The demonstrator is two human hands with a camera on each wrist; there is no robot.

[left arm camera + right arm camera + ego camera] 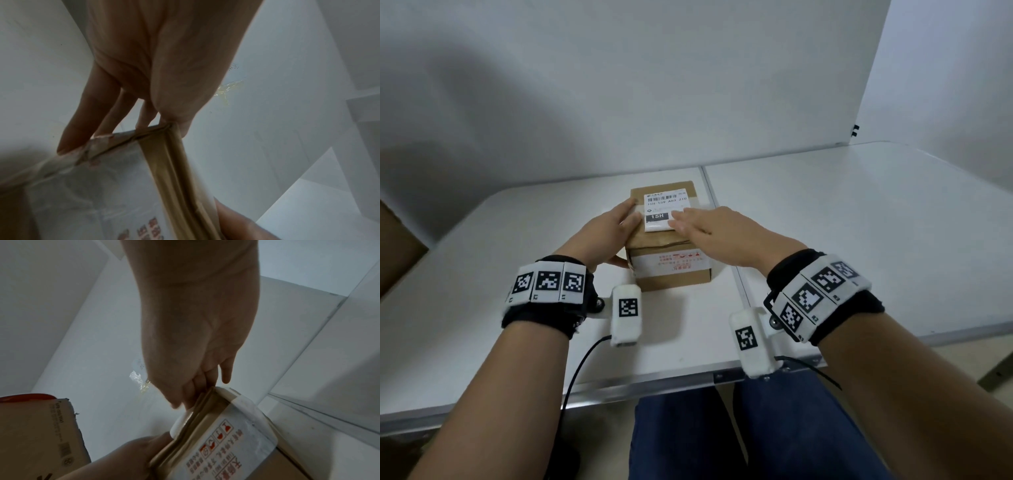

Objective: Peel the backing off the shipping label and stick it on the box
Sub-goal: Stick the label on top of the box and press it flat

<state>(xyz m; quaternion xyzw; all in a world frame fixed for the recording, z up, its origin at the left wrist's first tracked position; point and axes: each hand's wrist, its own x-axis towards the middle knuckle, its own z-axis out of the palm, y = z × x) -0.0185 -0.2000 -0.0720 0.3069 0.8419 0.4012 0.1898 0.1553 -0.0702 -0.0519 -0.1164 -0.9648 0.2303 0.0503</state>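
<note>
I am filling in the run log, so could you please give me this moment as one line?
stage: smoothing label | label: on box top | left hand: steadies box | right hand: flat on label

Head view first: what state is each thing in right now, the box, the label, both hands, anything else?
Brown cardboard box: closed, taped, standing on the table.
White shipping label with barcode: lying flat on the box top.
Left hand: fingers straight on the box's left top edge, thumb at its front corner, steadying it.
Right hand: flat, fingers pressing on the label.
White folding table: bearing the box.
Crumpled clear film: lying on the table behind the box.
</note>
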